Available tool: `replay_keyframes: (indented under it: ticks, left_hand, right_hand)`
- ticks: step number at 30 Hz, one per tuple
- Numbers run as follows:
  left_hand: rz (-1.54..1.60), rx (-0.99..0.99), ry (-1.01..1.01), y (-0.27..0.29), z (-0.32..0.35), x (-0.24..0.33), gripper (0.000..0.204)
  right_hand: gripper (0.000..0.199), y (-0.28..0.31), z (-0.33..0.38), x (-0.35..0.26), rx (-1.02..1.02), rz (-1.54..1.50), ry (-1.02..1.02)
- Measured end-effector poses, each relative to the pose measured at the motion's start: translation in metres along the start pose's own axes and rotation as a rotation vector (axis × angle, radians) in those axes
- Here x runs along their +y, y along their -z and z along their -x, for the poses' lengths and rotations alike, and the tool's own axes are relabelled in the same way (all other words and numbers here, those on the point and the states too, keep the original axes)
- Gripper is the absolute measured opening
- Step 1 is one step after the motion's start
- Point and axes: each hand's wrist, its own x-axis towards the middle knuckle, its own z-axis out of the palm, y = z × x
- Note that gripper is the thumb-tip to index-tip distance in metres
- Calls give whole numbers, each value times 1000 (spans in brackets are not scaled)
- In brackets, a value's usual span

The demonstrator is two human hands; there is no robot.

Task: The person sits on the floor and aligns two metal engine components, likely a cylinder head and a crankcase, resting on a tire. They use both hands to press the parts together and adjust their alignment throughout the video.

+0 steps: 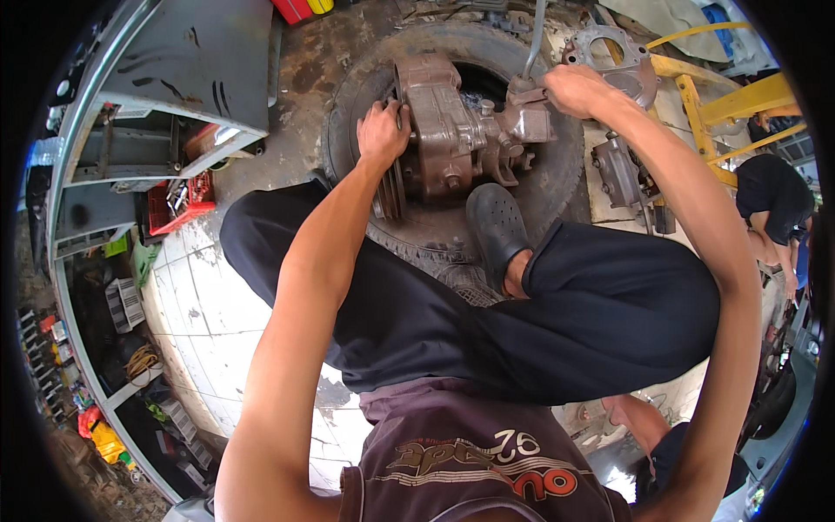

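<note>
Nearest the lens, my dark printed shirt (474, 470) and black trousers (452, 322) fill the lower frame, with one black clog (497, 228) planted on the tyre (557, 187) that serves as a work stand. I note the brown cast gearbox housing (457, 130) lying on its side across the tyre's centre hole, toward the top middle of the view. My left hand (383, 132) is closed over the housing's flanged left end, fingers curled on top of it. My right hand (578, 90) is clenched round the lower end of a grey metal bar (535, 39), which meets the housing's right end; the exact contact point is hidden by the fist.

Judgement: the left hand should press down firmly so the casting does not roll in the tyre, while the right works the bar with steady, square force; a slip would bring knuckles against the casting.

Condition of the housing: brown, dull, grimy, with bolts and ribs showing and smaller parts bolted on at the right. A similar casting (617, 65) lies just beyond.
</note>
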Motion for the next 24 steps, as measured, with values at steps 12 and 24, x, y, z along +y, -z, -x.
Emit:
replay_keyframes:
  ticks: [12,24]
  left_hand:
    - [-19,-23,-11,4,-3,4,35]
    - [-26,-14,-4,3,-3,3,34]
  right_hand:
    - [36,49,7,-39,93,-78,26]
    - [33,24,-16,-35,95,-72,145]
